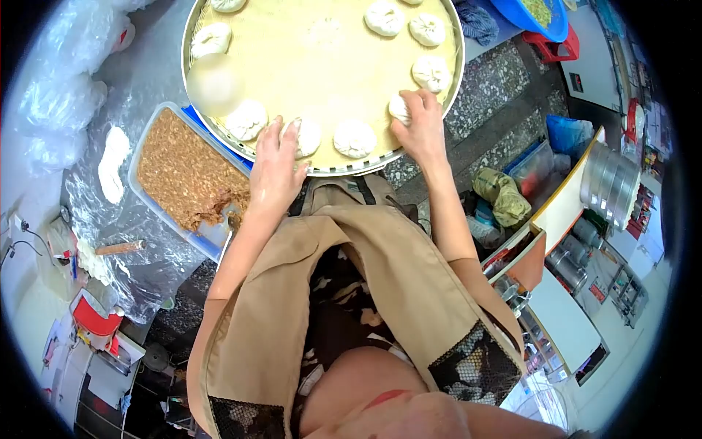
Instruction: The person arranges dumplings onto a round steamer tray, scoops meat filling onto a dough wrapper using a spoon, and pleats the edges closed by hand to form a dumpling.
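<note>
A large round tray [292,73] with a pale yellow lining and a metal rim holds several white filled buns with pleated tops. My right hand [424,132] is at the tray's lower right rim, with thumb and fingers closed around the sides of a bun [398,110]. At the lower left rim, my left hand [274,162] has its fingers stretched out and apart, with the fingertips against another bun [308,137]. Between the two hands a pleated bun [355,138] sits untouched. A blurred round patch covers part of the tray's left side.
A plastic tub of brown minced filling [186,164] stands left of the tray. Beyond it are a dough strip [112,164], a rolling pin [121,248] and plastic sheeting. A blue basin [537,18] is at the upper right, and metal steamers [610,183] are at the right.
</note>
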Tool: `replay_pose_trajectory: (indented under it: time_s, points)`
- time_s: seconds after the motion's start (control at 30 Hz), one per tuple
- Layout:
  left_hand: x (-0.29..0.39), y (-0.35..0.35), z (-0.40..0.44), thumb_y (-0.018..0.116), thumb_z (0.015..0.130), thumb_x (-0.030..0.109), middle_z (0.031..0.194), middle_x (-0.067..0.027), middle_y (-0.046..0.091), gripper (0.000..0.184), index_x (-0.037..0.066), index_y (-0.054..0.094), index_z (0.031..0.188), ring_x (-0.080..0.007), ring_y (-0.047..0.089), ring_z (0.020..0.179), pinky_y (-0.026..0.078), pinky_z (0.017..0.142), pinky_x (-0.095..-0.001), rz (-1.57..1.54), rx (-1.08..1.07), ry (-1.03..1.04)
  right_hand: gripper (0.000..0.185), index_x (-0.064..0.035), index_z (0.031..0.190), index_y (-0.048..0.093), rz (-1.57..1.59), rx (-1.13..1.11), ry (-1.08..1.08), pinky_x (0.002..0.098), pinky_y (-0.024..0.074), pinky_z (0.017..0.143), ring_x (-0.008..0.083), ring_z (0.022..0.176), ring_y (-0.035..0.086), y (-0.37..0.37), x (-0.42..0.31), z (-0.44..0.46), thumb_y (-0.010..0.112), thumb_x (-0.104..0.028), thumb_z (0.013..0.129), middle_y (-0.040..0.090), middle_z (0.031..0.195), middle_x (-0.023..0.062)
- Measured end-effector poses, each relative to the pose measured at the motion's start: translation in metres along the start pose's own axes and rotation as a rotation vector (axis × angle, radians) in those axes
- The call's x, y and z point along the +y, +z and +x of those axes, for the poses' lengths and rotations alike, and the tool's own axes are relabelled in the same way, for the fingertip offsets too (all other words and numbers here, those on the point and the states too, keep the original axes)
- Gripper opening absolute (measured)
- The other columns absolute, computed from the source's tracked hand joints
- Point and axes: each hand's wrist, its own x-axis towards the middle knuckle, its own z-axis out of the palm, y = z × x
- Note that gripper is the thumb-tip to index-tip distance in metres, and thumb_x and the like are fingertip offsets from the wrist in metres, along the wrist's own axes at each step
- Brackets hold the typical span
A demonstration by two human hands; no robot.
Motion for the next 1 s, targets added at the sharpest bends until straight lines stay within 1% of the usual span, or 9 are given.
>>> replay_pose_trajectory:
  time_s: [0.13,0.27,0.33,0.47,0.57,0.63,0.67,0.77,1.0]
  points:
    - [-0.003,-0.008,-0.001,0.076,0.071,0.008,0.14,-0.0247,0.04,0.075,0.006,0.041,0.137,-0.0433,0.04,0.126,0.036,0.106,-0.0471,-0.014,0.033,0.001,0.047,-0.0076,0.117,0.058,0.106,-0.036,-0.005,0.0469,0.0446,0.092,0.0416,0.105,0.049,-0.001,-0.004,-0.003,0.07,-0.012,0.071,0.05,0.117,0.0215]
    - [-0.004,-0.013,0.003,0.076,0.072,0.008,0.139,-0.0244,0.041,0.074,0.005,0.041,0.137,-0.0432,0.04,0.126,0.036,0.106,-0.0473,-0.003,0.071,-0.011,0.056,-0.0051,0.122,0.057,0.044,-0.1,0.019,0.0438,0.0429,0.097,0.0385,0.109,0.049,-0.006,-0.011,0.012,0.075,-0.018,0.07,0.051,0.119,0.0207]
    - [-0.001,-0.017,0.002,0.075,0.072,0.007,0.139,-0.0241,0.04,0.073,0.004,0.041,0.137,-0.0432,0.04,0.126,0.035,0.106,-0.0478,-0.009,0.083,-0.012,0.066,-0.0056,0.128,0.053,-0.059,0.141,-0.104,0.0447,0.0421,0.098,0.039,0.113,0.048,-0.016,-0.016,0.029,0.078,-0.023,0.07,0.049,0.125,0.0209]
    - [0.007,-0.022,0.006,0.074,0.073,0.007,0.139,-0.0236,0.04,0.071,0.004,0.042,0.136,-0.0434,0.04,0.126,0.035,0.106,-0.0482,0.016,0.151,0.015,0.06,-0.0084,0.129,0.052,0.059,0.268,-0.158,0.0454,0.0399,0.101,0.0402,0.119,0.045,0.0,-0.01,0.106,0.074,-0.023,0.075,0.046,0.13,0.0224]
    - [0.011,-0.025,0.007,0.075,0.072,0.007,0.138,-0.0252,0.039,0.071,0.005,0.042,0.135,-0.0458,0.038,0.126,0.036,0.105,-0.0504,0.008,0.156,0.029,0.069,-0.0134,0.135,0.048,-0.056,0.168,-0.197,0.0467,0.0399,0.104,0.0411,0.123,0.044,0.013,-0.009,0.157,0.074,-0.021,0.072,0.043,0.136,0.0228]
    - [0.011,-0.026,0.006,0.075,0.072,0.007,0.137,-0.0247,0.039,0.071,0.005,0.043,0.135,-0.0456,0.038,0.126,0.035,0.105,-0.0504,0.013,0.175,0.05,0.066,-0.0177,0.135,0.048,-0.078,-0.067,-0.129,0.047,0.0402,0.105,0.042,0.124,0.043,0.016,-0.011,0.173,0.07,-0.018,0.073,0.041,0.14,0.0231]
    - [0.011,-0.026,0.005,0.075,0.072,0.007,0.137,-0.0245,0.04,0.07,0.005,0.044,0.134,-0.0458,0.038,0.126,0.035,0.106,-0.0506,0.002,0.186,0.036,0.06,-0.0166,0.129,0.054,-0.11,-0.03,-0.134,0.0462,0.0438,0.1,0.0418,0.118,0.048,0.018,-0.012,0.176,0.067,-0.016,0.071,0.048,0.132,0.0227]
    - [0.008,-0.022,0.001,0.076,0.071,0.007,0.137,-0.0249,0.04,0.07,0.004,0.045,0.133,-0.046,0.038,0.126,0.035,0.106,-0.0508,-0.007,0.179,0.01,0.049,-0.0126,0.122,0.058,-0.009,-0.129,-0.08,0.0436,0.0456,0.097,0.0404,0.116,0.049,0.004,-0.014,0.181,0.067,-0.014,0.074,0.052,0.124,0.0205]
    - [0.007,-0.017,-0.001,0.076,0.07,0.007,0.136,-0.026,0.04,0.069,0.004,0.046,0.132,-0.0462,0.038,0.126,0.035,0.106,-0.051,-0.034,0.195,0.013,0.046,-0.0127,0.115,0.062,-0.007,-0.07,-0.1,0.0434,0.0473,0.094,0.04,0.103,0.055,0.014,-0.018,0.151,0.067,-0.016,0.069,0.057,0.115,0.0195]
